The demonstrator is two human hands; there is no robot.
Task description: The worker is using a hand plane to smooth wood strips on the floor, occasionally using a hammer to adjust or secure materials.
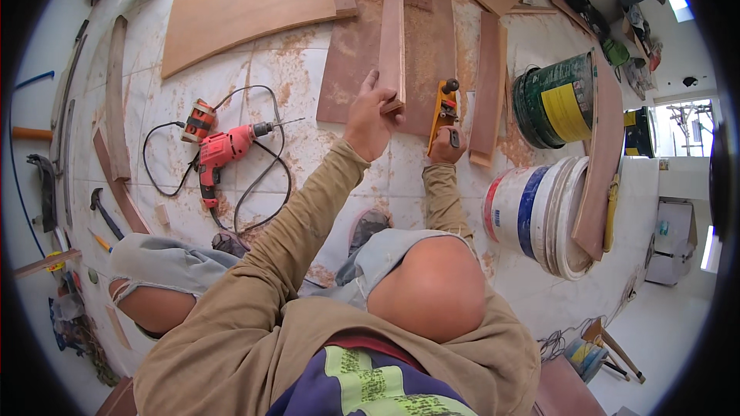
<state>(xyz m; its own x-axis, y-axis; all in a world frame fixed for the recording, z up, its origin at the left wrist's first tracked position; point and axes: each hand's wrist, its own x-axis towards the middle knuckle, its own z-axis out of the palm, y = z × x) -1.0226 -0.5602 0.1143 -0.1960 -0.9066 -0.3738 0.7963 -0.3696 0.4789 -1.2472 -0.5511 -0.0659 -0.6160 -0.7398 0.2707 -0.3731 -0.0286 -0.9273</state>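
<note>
My left hand [370,119] grips a wooden strip [392,38] by the board's [349,81] near edge; my right hand [445,149] holds a plane [442,110] (yellow, black-knobbed).

The floor [555,300] is white tile with brown dust [515,148] on it. The wall [688,175] on the right is white, with 1 bright window [684,128].

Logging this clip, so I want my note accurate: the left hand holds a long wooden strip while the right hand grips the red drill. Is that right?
Not quite. The head view shows the right hand gripping a yellow hand plane, not the red drill. The left hand does hold a long wooden strip.
</note>
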